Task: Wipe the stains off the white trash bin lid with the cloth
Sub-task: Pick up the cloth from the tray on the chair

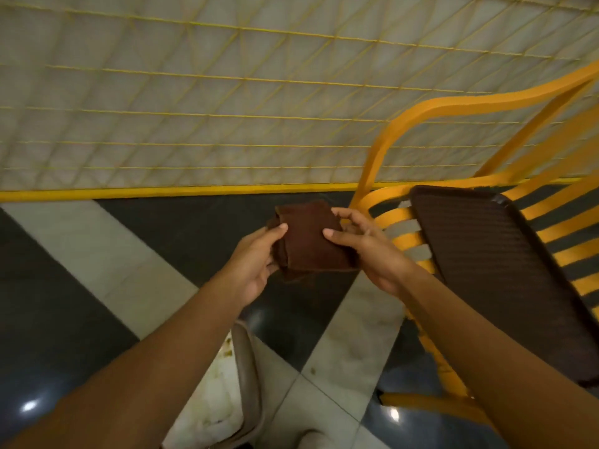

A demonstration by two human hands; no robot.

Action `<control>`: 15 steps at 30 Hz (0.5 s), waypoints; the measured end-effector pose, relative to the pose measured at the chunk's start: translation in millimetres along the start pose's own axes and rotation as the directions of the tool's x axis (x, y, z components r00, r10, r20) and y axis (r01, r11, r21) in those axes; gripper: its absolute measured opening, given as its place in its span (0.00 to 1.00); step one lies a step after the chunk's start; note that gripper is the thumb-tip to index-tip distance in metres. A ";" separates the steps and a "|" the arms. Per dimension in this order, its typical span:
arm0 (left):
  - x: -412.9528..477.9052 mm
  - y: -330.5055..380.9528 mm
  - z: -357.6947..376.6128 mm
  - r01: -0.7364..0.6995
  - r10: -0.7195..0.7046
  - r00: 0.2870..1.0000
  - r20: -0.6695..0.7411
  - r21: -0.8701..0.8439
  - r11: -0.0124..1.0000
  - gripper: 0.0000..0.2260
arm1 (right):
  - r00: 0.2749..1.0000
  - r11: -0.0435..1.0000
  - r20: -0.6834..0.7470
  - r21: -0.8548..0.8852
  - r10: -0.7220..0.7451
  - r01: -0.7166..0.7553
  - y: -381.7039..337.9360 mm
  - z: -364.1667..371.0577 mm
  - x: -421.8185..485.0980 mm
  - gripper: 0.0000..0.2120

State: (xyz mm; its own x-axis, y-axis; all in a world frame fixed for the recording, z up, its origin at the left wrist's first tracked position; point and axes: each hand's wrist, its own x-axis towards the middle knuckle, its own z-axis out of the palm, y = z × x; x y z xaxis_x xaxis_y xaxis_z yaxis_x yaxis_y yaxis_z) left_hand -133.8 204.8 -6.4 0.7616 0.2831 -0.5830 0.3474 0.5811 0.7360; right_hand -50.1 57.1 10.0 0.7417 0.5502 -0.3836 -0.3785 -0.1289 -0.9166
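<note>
Head camera: mid-air hold

I hold the folded dark-brown cloth (308,244) between both hands, above the black-and-white tiled floor (64,286). Left hand (256,260) pinches its left edge, right hand (366,244) its right edge, thumbs on top. Stained white bin lid (214,393) sits low, between my forearms, well apart from the cloth. Yellow slatted chair (453,103) at right.

I see the cloth (308,244), dark brown and folded into a thick pad, pinched in mid-air between the left hand (259,257) and the right hand (366,244). Lower down, the white bin lid (217,390) shows brownish stains, partly hidden by the left forearm
</note>
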 end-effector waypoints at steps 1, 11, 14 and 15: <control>-3.0 -1.2 -12.6 -0.009 0.009 1.000 -0.022 0.020 1.000 0.10 | 1.000 1.000 0.013 -0.014 -0.026 0.026 7.1 13.4 1.0 0.16; -64.1 -53.2 -76.5 0.086 -0.109 0.979 -0.172 -0.134 0.987 0.28 | 0.987 0.988 0.058 0.026 -0.151 0.149 73.6 92.5 -45.2 0.15; -93.2 -62.3 -82.9 0.154 -0.175 0.982 -0.069 -0.239 0.959 0.25 | 0.987 0.993 0.113 0.041 -0.116 0.112 82.6 104.7 -74.2 0.15; -99.6 -63.9 -85.6 0.159 -0.174 0.984 -0.037 -0.257 0.953 0.24 | 0.985 0.995 0.142 0.036 -0.100 0.095 84.2 108.5 -82.0 0.15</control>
State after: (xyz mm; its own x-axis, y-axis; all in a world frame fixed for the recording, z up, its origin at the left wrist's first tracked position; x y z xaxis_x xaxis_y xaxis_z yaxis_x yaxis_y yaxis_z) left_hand -278.7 204.8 -24.8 0.6687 0.2061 -0.7144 0.3112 0.7950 0.5206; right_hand -202.9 90.6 -23.5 0.6895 0.6719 -0.2705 -0.3257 -0.0460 -0.9444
